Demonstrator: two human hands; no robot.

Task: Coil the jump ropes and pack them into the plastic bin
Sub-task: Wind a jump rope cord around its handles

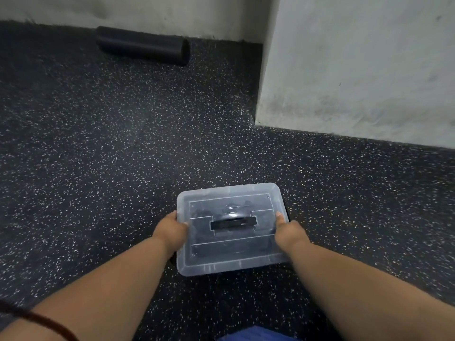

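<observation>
A clear plastic bin (231,260) with its translucent lid on sits on the dark speckled floor, low in the middle of the view. Dark shapes, probably the jump ropes (229,205), show dimly through the lid around its black handle slot. My left hand (172,231) grips the bin's left edge, thumb on top of the lid. My right hand (289,231) grips the right edge the same way. The fingers of both hands are hidden under the rim.
A black foam roller (142,45) lies against the far wall. A pale wall corner (344,82) juts out at the right, behind the bin. Speckled rubber floor (110,156) stretches to the left and ahead.
</observation>
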